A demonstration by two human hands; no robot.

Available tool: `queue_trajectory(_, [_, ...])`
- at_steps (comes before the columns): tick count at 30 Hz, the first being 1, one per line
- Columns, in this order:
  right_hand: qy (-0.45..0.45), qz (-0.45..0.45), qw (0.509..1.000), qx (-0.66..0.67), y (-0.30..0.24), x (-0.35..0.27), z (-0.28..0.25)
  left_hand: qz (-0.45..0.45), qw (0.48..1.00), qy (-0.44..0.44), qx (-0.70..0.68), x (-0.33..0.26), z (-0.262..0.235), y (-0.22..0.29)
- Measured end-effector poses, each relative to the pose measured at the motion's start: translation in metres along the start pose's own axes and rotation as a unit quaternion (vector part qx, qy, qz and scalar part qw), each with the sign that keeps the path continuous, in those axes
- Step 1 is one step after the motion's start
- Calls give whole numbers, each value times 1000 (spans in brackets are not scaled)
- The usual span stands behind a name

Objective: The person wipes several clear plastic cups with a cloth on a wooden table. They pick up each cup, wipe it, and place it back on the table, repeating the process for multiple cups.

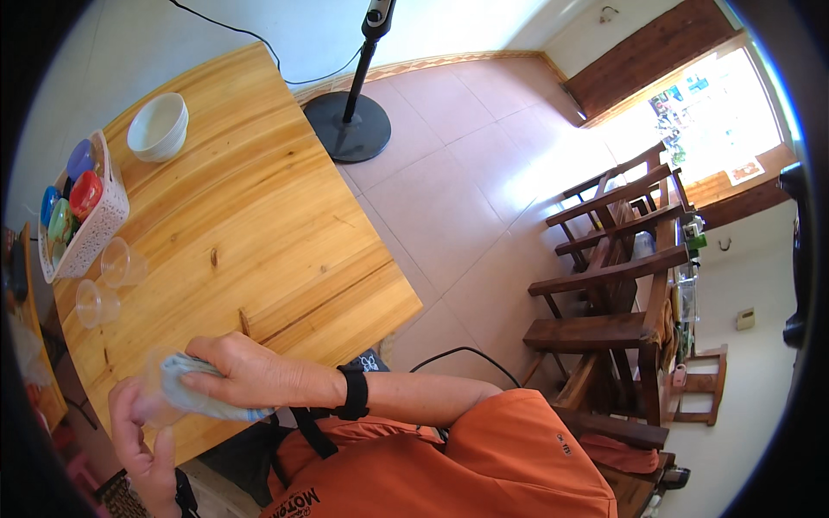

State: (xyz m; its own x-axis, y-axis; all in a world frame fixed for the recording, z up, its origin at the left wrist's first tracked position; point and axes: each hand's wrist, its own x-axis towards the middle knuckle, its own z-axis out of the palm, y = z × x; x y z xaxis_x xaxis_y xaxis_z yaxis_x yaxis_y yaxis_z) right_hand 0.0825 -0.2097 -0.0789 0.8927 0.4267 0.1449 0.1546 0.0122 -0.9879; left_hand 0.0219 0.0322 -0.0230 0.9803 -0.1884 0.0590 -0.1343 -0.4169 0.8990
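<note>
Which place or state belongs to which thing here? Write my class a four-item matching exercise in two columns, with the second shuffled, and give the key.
Things
1. Blue-and-white cloth
2. Two clear plastic cups
3. Perforated basket
4. Round black stand base

Places and states
A. On the tiled floor
B. Filled with coloured containers
C. Gripped by the right hand
D. Side by side on the wooden table

Right pairs: 1-C, 2-D, 3-B, 4-A
</note>
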Motion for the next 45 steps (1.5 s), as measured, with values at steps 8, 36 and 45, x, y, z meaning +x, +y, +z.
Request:
queue_trajectory(8, [2, -33, 996, -79, -6, -2, -2, -21, 996, -5, 85, -2, 19, 2])
queue_trajectory(36, [-71, -11, 981, -183, -21, -14, 0, 72, 987, -21, 145, 13, 43, 13])
queue_trajectory(45, [-72, -24, 978, -194, -12, -11, 2, 99, 948, -57, 296, 17, 40, 32])
